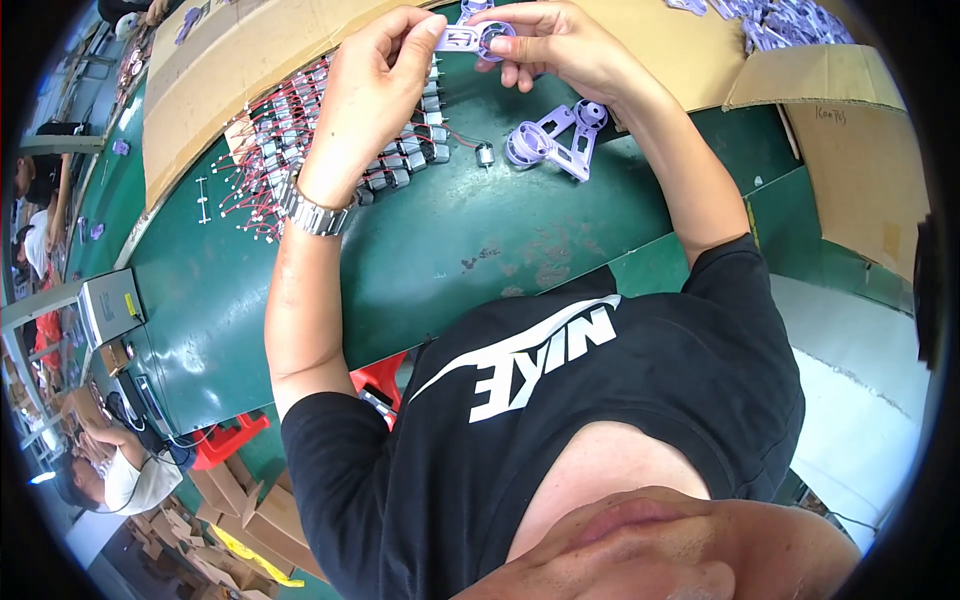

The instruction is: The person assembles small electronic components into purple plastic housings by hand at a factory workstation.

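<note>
Left hand (385, 60) and right hand (560, 45) both have their grip pinched on a pale-purple plastic ring-ended frame (462, 40) — similar purple plastic piece (572, 163) just sits on the green surface (430, 250).

just one view here, a head-worn fisheye aimed steeply down, dark rim curving round the corners; black shirt (690, 370) looms really close lower center; green table (420, 275) stretches mid-frame; left hand (380, 65) and right hand (575, 45) top edge
</note>
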The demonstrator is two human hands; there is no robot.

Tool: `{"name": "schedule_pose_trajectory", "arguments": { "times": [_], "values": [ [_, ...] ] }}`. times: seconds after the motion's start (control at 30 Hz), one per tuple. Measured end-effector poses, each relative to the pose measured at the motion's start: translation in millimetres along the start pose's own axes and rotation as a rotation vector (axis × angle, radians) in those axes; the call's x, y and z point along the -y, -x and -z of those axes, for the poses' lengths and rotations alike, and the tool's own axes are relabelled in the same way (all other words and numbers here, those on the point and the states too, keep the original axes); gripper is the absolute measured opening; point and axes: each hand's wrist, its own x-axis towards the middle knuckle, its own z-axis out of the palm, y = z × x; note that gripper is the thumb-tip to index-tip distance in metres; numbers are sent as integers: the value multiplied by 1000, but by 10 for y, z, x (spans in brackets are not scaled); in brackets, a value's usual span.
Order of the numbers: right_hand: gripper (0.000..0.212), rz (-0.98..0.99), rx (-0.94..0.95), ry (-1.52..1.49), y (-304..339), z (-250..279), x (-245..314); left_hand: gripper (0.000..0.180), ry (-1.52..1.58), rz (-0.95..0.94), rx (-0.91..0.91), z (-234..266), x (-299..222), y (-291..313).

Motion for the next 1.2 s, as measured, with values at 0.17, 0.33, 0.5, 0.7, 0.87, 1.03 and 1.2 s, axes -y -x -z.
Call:
{"name": "schedule_pose_trajectory", "arguments": {
  "times": [0.17, 0.33, 0.5, 0.7, 0.87, 1.03, 1.2],
  "values": [
    [26, -410, -206, 14, -39, -149, 105, 29, 15, 46, 32, 16, -8, 5],
    [33, -238, -199, 156, -55, -85, -147, 31, 23, 92, -18, 20, 54, -41],
    [38, -191, -38, 388, -29, -76, 29, 31, 163, 85, 30, 114, 80, -70],
    [14, 546, -68, 769, 15, -184, 184, 31, 173, 60, 36, 59, 31, -22],
    [19, -40, -60, 341, 63, -178, 247, 30, 29, 19, 39, 52, -51, -13],
    [23, -248, -112, 219, -9, -197, 283, 30, 171, 25, 43, 114, 145, -96],
    [39, 93, -248, 655, -88, 125, -277, 27, 242, -108, -247, 541, 538, -556]
  ]
}}
